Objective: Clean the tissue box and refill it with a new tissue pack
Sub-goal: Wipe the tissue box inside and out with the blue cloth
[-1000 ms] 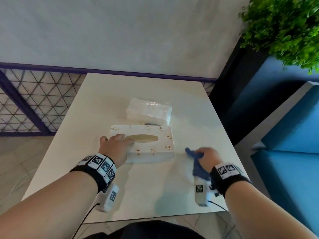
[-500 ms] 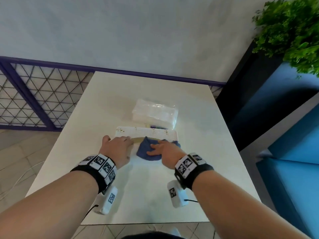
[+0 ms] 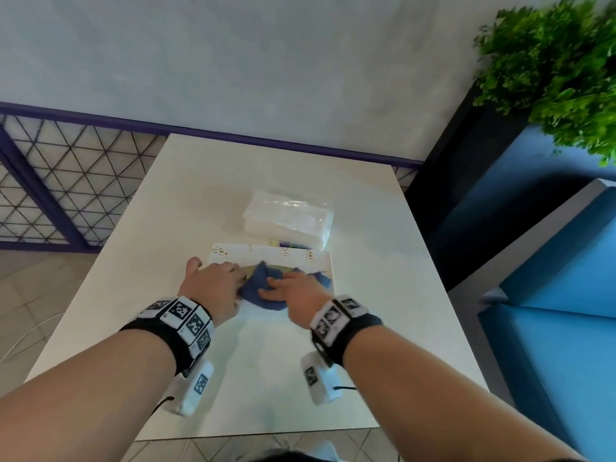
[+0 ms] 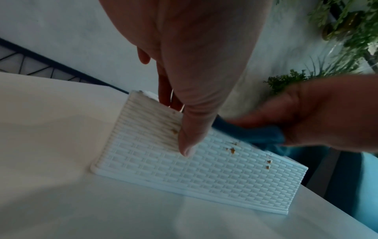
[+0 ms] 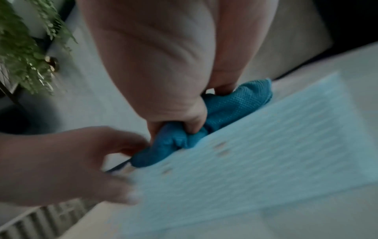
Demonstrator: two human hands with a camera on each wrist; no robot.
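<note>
The white woven tissue box (image 3: 293, 258) lies on the table in front of me, with brown specks on its side (image 4: 232, 150). My left hand (image 3: 216, 285) holds its left end, thumb (image 4: 189, 139) on the side wall and fingers over the top. My right hand (image 3: 295, 291) grips a bunched blue cloth (image 3: 261, 290) and presses it on the box top over the oval slot. The cloth (image 5: 229, 105) is bunched in the curled fingers. The new tissue pack (image 3: 288, 216), in clear wrap, lies just behind the box.
A white square table (image 3: 376, 295) carries everything. A purple lattice railing (image 3: 66, 191) runs behind and to the left. A green plant (image 3: 560, 68) and blue seating (image 3: 550, 328) stand close on the right. Small coloured items (image 3: 290, 244) peek out between pack and box.
My right hand carried the blue cloth from the table right of the box onto the box top. The left hand stayed on the box's left end.
</note>
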